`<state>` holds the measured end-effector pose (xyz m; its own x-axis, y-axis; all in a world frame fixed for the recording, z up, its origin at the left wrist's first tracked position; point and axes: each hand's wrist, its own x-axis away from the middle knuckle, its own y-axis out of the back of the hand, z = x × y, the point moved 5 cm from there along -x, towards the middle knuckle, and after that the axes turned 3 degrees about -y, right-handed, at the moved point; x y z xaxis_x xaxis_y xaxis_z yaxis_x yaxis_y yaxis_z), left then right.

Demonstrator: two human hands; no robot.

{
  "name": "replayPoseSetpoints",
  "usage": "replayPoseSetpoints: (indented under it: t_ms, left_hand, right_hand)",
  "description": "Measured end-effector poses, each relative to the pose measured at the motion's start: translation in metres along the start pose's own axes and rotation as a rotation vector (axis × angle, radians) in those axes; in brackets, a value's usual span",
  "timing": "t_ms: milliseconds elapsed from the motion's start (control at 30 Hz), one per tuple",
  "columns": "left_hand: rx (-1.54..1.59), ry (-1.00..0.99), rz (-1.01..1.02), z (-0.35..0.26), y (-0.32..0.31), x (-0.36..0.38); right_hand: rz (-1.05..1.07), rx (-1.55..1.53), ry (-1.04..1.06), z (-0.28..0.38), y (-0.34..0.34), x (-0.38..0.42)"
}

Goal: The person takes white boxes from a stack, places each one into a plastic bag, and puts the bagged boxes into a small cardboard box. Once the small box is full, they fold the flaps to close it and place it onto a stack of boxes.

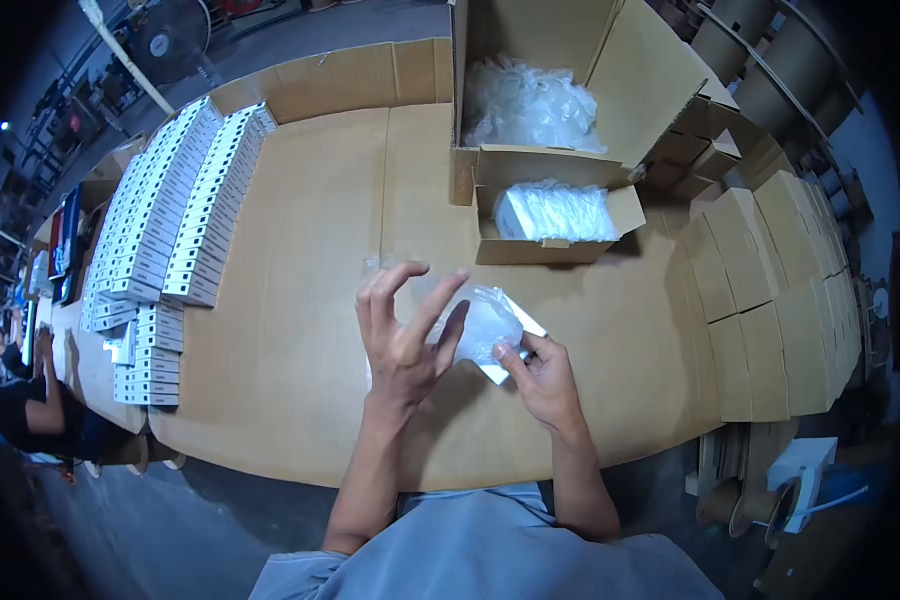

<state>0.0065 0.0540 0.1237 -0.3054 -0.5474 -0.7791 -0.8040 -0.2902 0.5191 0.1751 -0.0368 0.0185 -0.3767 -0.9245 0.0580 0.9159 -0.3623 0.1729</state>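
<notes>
My right hand [542, 380] is closed, its thumb pressed on a crumpled clear plastic bag [488, 325]. Behind the bag shows a flat white box [494, 372], its corners sticking out above and below. To the left, my left hand [402, 335] is raised with fingers spread and bent, the thumb beside the bag's left edge. Nothing shows between its fingers. Beyond my hands stands an open cardboard carton [550, 252] with plastic-wrapped white boxes [560, 213] inside.
Long stacks of small white boxes [175, 200] line the left of the cardboard-covered table [290, 260]. A larger carton [650, 70] at the back holds loose clear plastic bags [532, 105]. Closed brown cartons [760, 300] are piled at right. Another person [55, 405] is at far left.
</notes>
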Motion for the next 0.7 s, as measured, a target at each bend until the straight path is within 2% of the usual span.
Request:
replayPoseSetpoints:
  t_ms: [100, 367, 400, 700]
  left_hand:
    - [-0.056, -0.105, -0.018, -0.006, -0.003, -0.005]
    - [0.082, -0.088, 0.084, -0.010, -0.023, -0.005]
    - [0.109, -0.041, 0.092, -0.010, -0.026, -0.005]
    - [0.173, -0.099, 0.191, -0.017, -0.039, -0.007]
  right_hand:
    - [-0.024, -0.080, -0.004, 0.000, -0.002, 0.001]
    - [0.024, -0.015, -0.025, 0.005, 0.003, 0.004]
    - [0.036, 0.005, -0.027, 0.007, 0.004, 0.005]
    - [0.039, -0.027, -0.005, -0.010, 0.008, 0.004]
